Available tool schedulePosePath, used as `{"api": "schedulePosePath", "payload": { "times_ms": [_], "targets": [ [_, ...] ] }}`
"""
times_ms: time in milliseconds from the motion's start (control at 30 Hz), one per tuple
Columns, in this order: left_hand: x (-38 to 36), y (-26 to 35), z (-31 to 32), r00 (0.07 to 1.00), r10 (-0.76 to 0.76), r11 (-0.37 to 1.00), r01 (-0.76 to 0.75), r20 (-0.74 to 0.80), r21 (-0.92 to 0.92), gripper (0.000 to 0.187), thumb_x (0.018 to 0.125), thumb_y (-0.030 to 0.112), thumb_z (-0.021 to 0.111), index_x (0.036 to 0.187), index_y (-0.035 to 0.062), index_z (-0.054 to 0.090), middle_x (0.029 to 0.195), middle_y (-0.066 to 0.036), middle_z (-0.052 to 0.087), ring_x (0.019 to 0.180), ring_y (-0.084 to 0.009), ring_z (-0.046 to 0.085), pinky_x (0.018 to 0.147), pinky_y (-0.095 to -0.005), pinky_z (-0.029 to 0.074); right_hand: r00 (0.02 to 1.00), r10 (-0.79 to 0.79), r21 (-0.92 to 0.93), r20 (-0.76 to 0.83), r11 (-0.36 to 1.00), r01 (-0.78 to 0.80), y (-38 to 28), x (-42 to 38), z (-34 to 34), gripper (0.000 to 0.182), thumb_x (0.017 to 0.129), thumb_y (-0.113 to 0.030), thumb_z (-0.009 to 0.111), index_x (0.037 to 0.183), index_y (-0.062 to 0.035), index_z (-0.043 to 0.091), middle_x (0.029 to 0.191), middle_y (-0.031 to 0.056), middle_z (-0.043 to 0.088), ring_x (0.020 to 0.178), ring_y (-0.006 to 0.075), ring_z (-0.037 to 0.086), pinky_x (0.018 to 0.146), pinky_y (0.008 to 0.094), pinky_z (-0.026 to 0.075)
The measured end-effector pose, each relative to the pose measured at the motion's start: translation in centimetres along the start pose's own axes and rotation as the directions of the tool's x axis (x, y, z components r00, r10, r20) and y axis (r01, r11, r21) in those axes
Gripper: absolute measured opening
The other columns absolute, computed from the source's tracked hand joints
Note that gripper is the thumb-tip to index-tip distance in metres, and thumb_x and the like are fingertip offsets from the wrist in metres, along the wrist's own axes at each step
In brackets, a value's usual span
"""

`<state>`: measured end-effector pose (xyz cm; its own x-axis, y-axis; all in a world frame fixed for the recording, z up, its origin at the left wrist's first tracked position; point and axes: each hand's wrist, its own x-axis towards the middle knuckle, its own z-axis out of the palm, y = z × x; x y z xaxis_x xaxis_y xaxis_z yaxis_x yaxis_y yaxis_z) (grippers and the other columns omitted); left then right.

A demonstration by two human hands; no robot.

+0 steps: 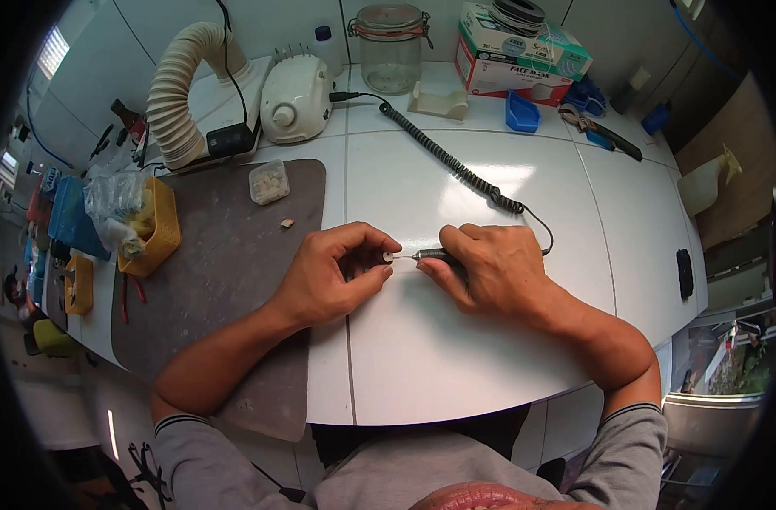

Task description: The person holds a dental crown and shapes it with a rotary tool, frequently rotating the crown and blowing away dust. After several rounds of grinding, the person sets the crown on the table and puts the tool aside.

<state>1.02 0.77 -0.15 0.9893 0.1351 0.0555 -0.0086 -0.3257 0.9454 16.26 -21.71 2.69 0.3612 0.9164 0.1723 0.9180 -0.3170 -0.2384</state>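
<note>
Between thumb and fingertips, my left hand (341,270) pinches a small pale piece (388,257); its kind is too small to make out. My right hand (498,268) is wrapped round a dark rotary handpiece (437,256), held nearly level and pointing left. The thin metal bit of the handpiece reaches the small piece, or comes very close to it. A black coiled cord (451,161) runs from the handpiece to a white control unit (296,100). On the dark mat, beyond my left hand, lies a small beige chip (287,223).
A small clear box (269,182) of pale pieces sits on the grey mat (226,323). Left stands a yellow basket (160,229) holding plastic bags. Along the back are a ribbed hose (171,93), a glass jar (391,51), a mask box (520,64), a blue tray (521,112) and pliers (600,132).
</note>
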Motion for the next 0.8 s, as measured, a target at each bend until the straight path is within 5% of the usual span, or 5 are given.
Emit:
{"api": "schedulePosePath", "payload": {
  "times_ms": [800],
  "targets": [
    [0.02, 0.57, -0.13, 1.0, -0.028, 0.998, 0.028, -0.001, 0.051, 0.021, 0.095, 0.004, 0.083, 0.112, -0.0006, 0.073, 0.098, -0.004, 0.076, 0.087, -0.0071, 0.071, 0.075, -0.0235, 0.055, 1.0, -0.016, 0.005, -0.024, 1.0, 0.016, 0.11, -0.03, 0.13, 0.05, 0.107, -0.051, 0.069, 0.085, -0.0054, 0.07, 0.069, 0.0116, 0.071, 0.055, 0.0306, 0.069, 0.05, 0.0444, 0.051]
  ]
}}
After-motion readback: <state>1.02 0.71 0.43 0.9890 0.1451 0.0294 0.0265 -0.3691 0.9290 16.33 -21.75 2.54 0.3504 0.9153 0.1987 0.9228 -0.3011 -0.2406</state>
